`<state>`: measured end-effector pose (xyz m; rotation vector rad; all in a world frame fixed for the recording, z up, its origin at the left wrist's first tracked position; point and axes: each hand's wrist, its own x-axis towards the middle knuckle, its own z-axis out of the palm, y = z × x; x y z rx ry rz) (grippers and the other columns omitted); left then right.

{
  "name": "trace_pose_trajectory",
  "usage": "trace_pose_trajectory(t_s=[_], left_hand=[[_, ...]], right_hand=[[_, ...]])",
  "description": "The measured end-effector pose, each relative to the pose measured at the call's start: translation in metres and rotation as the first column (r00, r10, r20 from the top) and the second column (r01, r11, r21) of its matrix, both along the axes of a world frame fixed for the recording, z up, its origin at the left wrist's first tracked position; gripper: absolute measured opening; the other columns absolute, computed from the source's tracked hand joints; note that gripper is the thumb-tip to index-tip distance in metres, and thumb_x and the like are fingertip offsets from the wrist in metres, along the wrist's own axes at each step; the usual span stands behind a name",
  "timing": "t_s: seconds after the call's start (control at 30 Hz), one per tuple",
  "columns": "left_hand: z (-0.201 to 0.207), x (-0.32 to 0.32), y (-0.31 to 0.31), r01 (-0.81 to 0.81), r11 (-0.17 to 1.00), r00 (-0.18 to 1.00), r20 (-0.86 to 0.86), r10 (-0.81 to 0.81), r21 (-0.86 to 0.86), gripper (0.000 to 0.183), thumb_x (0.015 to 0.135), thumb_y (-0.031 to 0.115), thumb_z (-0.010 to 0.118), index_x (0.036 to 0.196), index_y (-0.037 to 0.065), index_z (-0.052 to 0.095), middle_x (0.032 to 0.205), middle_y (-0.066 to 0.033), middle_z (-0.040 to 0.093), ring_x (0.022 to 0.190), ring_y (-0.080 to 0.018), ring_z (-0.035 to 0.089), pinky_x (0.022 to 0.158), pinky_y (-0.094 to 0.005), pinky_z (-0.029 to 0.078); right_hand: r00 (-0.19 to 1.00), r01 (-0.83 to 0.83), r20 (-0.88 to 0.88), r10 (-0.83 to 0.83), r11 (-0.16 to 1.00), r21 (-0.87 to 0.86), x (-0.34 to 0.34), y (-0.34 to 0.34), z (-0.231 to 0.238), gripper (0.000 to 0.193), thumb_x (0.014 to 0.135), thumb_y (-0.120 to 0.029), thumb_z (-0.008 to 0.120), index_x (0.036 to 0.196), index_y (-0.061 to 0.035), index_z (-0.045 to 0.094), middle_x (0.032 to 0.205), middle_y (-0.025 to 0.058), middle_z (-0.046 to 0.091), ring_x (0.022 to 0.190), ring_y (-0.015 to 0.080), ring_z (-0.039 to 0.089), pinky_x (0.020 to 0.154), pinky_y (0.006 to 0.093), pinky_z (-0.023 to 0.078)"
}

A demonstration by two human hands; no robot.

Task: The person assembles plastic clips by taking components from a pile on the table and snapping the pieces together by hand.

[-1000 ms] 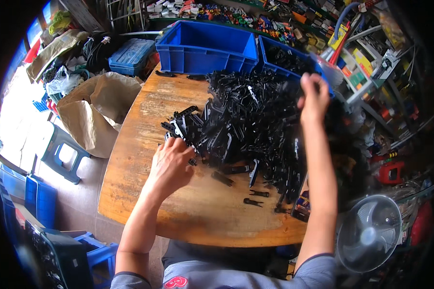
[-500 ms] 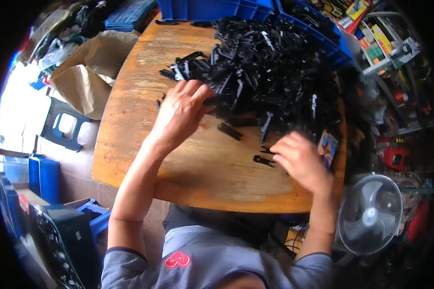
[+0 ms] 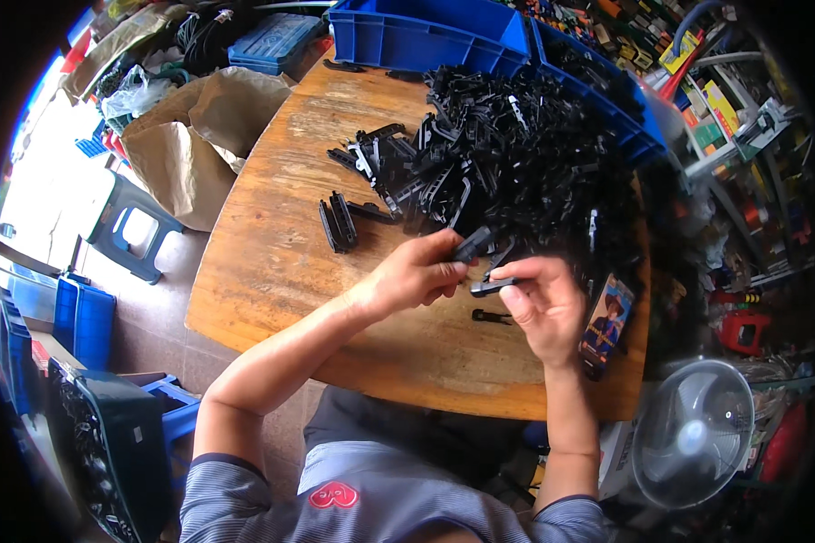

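Over the wooden table (image 3: 272, 262), my left hand (image 3: 414, 274) is closed on a dark plastic piece (image 3: 473, 244) whose end juts past the fingers. My right hand (image 3: 545, 303) pinches a small, slim black plastic part (image 3: 493, 286) between thumb and fingers. The two held pieces are close together, and I cannot tell whether they touch. Beneath the right hand's part, a small black clip-like piece (image 3: 491, 316) lies on the wood. Behind both hands spreads a large heap of black plastic parts (image 3: 525, 145). Several long black pieces (image 3: 338, 222) sit apart, left of the heap.
Blue crates (image 3: 430, 36) stand along the table's far edge. A small printed card pack (image 3: 608, 317) lies by the right edge. To the right is a fan (image 3: 694, 436); on the left are a brown paper sack (image 3: 177, 149), a stool (image 3: 131, 226) and a dark green bin (image 3: 118, 452).
My left hand has come from the heap's left side toward the middle, now holding a dark piece. My right hand has lifted a slim black part and turned toward the left one.
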<state>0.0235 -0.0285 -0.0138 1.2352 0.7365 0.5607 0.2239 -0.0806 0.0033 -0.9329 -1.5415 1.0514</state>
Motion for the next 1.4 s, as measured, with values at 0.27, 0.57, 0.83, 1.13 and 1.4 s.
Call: trace_pose_trajectory(t_s=[0.27, 0.57, 0.83, 1.13, 1.4], left_hand=[[-0.003, 0.008, -0.014, 0.020, 0.758, 0.979, -0.166, 0.116, 0.652, 0.029, 0.081, 0.010, 0.061, 0.106, 0.001, 0.050, 0.077, -0.0142, 0.056, 0.067, -0.0229, 0.054, 0.061, -0.0340, 0.043], [-0.008, 0.011, -0.019, 0.103, 0.630, 0.941, -0.282, 0.190, 0.770, 0.030, 0.082, 0.022, 0.064, 0.094, 0.001, 0.046, 0.061, -0.0186, 0.054, 0.059, -0.0383, 0.058, 0.051, -0.0427, 0.043], [-0.007, 0.010, -0.020, 0.163, 0.558, 0.931, -0.313, 0.185, 0.813, 0.030, 0.083, 0.025, 0.064, 0.085, 0.002, 0.045, 0.054, -0.0181, 0.052, 0.055, -0.0382, 0.057, 0.048, -0.0441, 0.044], [0.000, 0.007, -0.021, 0.211, 0.579, 0.944, -0.317, 0.086, 0.788, 0.035, 0.081, 0.031, 0.066, 0.080, 0.000, 0.049, 0.060, -0.0179, 0.055, 0.059, -0.0379, 0.058, 0.051, -0.0436, 0.044], [-0.008, 0.011, -0.017, 0.128, 0.561, 0.984, -0.176, 0.032, 0.818, 0.031, 0.075, 0.014, 0.065, 0.100, 0.001, 0.052, 0.081, -0.0185, 0.060, 0.077, -0.0385, 0.060, 0.066, -0.0458, 0.047]], right_hand=[[0.927, 0.062, 0.314, -0.205, 0.910, 0.411, 0.003, 0.005, -0.010, 0.018, 0.075, -0.001, 0.071, 0.092, -0.0036, 0.063, 0.089, 0.0097, 0.064, 0.081, 0.0209, 0.063, 0.068, 0.0280, 0.051], [0.897, 0.047, 0.372, -0.239, 0.887, 0.459, -0.003, 0.000, -0.005, 0.021, 0.071, 0.002, 0.073, 0.090, -0.0038, 0.066, 0.086, 0.0078, 0.062, 0.075, 0.0184, 0.062, 0.062, 0.0263, 0.051], [0.851, 0.108, 0.426, -0.307, 0.896, 0.430, -0.003, 0.003, 0.005, 0.047, 0.069, -0.026, 0.078, 0.105, -0.0018, 0.059, 0.098, 0.0114, 0.058, 0.082, 0.0200, 0.060, 0.073, 0.0311, 0.050], [0.890, -0.056, 0.441, -0.116, 0.932, 0.358, 0.011, 0.002, -0.001, 0.033, 0.070, -0.023, 0.078, 0.089, -0.0040, 0.059, 0.081, 0.0074, 0.060, 0.066, 0.0170, 0.060, 0.059, 0.0282, 0.049], [0.832, -0.137, 0.537, -0.139, 0.887, 0.441, 0.004, 0.000, -0.005, 0.031, 0.066, -0.017, 0.080, 0.086, -0.0044, 0.059, 0.080, 0.0069, 0.060, 0.070, 0.0228, 0.058, 0.061, 0.0312, 0.048]])
